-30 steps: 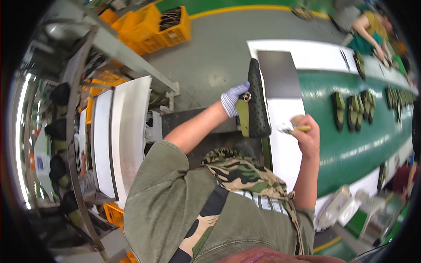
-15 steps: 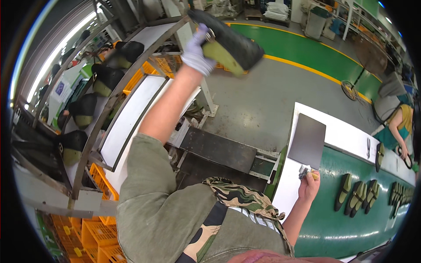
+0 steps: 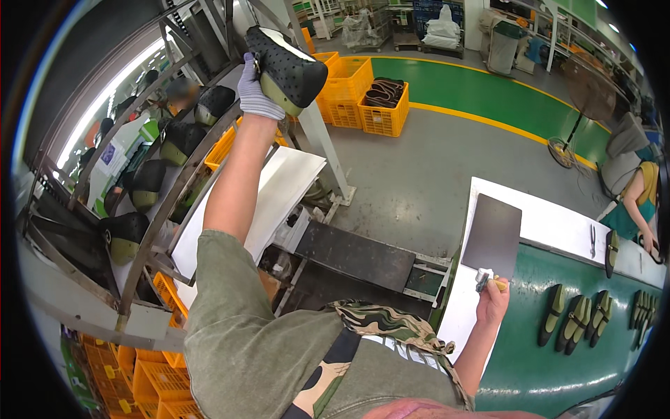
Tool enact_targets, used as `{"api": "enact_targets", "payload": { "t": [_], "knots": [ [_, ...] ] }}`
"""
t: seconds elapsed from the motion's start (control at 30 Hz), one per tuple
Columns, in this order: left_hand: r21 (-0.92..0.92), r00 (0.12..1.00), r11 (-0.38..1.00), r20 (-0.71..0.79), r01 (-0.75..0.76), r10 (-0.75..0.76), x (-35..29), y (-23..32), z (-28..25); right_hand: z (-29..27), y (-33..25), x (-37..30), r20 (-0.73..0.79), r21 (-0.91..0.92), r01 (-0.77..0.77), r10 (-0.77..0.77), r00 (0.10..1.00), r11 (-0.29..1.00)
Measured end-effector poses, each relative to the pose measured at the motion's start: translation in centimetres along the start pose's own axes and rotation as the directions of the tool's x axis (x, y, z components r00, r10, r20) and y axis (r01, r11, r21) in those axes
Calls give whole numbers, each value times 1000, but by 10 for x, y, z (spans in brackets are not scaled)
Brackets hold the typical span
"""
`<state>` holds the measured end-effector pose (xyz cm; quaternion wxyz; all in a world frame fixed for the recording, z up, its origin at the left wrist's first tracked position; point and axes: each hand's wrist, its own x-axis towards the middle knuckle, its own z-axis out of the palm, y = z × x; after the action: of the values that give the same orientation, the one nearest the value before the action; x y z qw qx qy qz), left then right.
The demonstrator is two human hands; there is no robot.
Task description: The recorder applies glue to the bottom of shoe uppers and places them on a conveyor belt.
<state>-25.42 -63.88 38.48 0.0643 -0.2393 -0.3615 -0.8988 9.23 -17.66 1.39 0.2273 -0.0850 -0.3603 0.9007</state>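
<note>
My left hand [image 3: 257, 92], in a pale striped knit glove, is raised at arm's length beside the rack and closed on a shoe [image 3: 293, 70]. The shoe's body is black and dotted, with an olive part at its lower edge and a white patch on top. My bare right hand [image 3: 493, 307] is low on the other side, its fingers pinching a small brush-like tool [image 3: 483, 279] with a yellowish handle and a pale grey head. That tool is just over the near edge of a dark flat board [image 3: 493, 230] on the white table [image 3: 544, 218].
Metal rack shelves [image 3: 143, 269] at left bear several black-and-olive shoes [image 3: 125, 236]. Finished-looking shoes [image 3: 574, 325] lie on a green work surface [image 3: 527, 370], with tweezers [image 3: 592, 239] beyond. Orange crates [image 3: 349, 77] stand on the floor. A co-worker's arm [image 3: 634, 202] shows at far right.
My left hand has swung left toward the rack, carrying the shoe, which is now turned differently. My right hand with the tool has barely moved.
</note>
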Motion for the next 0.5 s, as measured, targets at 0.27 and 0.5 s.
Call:
{"api": "enact_targets", "payload": {
  "t": [0.27,0.5],
  "knots": [
    [-66,994,997,97,-36,43,3,-1,17,-23,-9,-14,-114,-25,39,-42,993,999],
    [80,963,992,-244,-98,115,52,31,21,-48,-11,-23,-177,-25,64,-67,982,998]
  ]
}}
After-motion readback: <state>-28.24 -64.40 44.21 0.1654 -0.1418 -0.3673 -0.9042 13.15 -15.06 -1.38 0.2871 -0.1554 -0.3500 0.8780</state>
